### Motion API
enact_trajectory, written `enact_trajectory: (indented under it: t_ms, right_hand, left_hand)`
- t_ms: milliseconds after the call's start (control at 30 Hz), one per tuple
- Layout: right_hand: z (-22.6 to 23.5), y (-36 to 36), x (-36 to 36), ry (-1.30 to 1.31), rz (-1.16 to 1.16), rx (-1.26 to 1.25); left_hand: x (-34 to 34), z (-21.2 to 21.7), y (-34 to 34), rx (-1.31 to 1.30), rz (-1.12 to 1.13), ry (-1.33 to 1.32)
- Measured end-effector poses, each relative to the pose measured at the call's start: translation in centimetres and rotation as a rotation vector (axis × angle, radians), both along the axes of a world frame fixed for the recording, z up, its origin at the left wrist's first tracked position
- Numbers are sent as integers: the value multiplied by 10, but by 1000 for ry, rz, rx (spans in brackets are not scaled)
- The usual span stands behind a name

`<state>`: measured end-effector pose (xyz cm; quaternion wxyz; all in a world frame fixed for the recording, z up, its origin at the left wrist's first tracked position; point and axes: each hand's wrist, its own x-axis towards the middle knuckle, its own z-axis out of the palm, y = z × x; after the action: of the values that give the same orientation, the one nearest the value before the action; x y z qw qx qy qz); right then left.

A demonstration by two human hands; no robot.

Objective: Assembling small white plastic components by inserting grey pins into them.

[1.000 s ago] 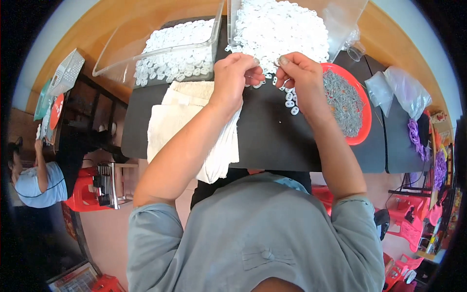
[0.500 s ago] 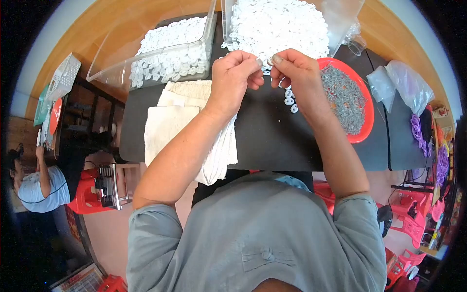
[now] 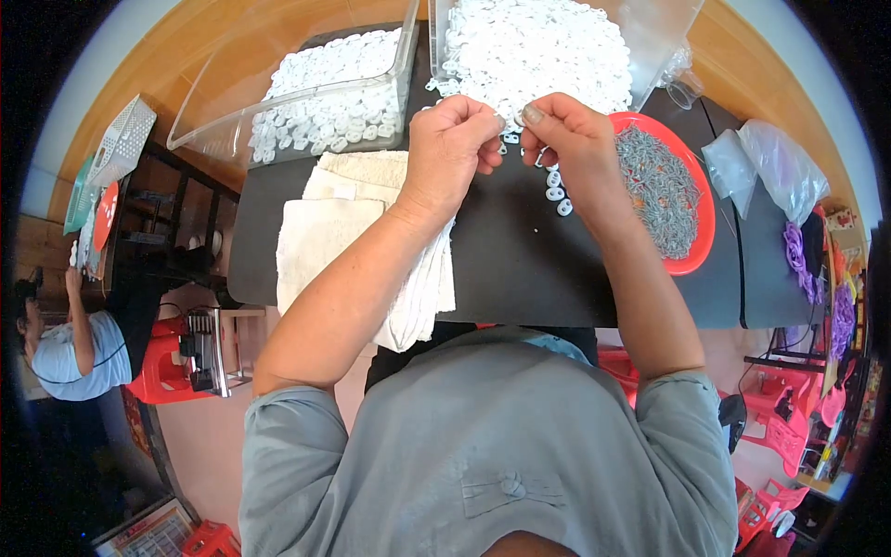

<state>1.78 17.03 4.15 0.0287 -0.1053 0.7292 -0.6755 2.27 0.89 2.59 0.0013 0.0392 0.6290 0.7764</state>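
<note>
In front of me my left hand (image 3: 450, 148) and my right hand (image 3: 577, 148) are raised close together over the dark table, each with thumb and forefinger pinched. Whatever sits between the fingertips is too small and hidden to make out. Just beyond them lies a heap of small white plastic pieces (image 3: 534, 51) in a clear container. Beside my right fingers is a short row of loose white two-holed pieces (image 3: 555, 194). A red bowl (image 3: 705, 227) full of thin grey pieces like screws stands right of my right hand.
At the left stands a clear plastic bin (image 3: 406, 79) of more white pieces. Folded cream cloths (image 3: 325, 237) lie under my left forearm. Clear plastic bags (image 3: 784, 162) rest at the table's right. Far left, another person (image 3: 83, 357) works; red stools (image 3: 167, 367) stand nearby.
Both hands hold nearly the same pinched pose, with only slight shifts of the fingers. The view has moved a little. The other person's hand has shifted slightly.
</note>
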Motion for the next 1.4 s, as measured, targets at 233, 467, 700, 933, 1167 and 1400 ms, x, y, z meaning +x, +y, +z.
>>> enact_trajectory:
  t_ms: [233,467,700,933,1167,1400]
  right_hand:
    - [-5,-4,-1,18,21,-73]
    - [12,12,-5,-5,103,-12]
    - [18,16,-1,10,232,-25]
    - [19,17,-2,-81,295,-64]
    - [22,16,3,-76,316,-127]
    - [20,15,8,-160,407,-283]
  left_hand:
    - [1,0,1,-44,-14,35]
    - [1,7,3,177,-109,44]
    - [3,13,-2,166,-237,174]
    - [10,19,-1,80,-197,236]
    - [12,14,-1,-118,-77,490]
    - [18,16,1,-149,-58,757]
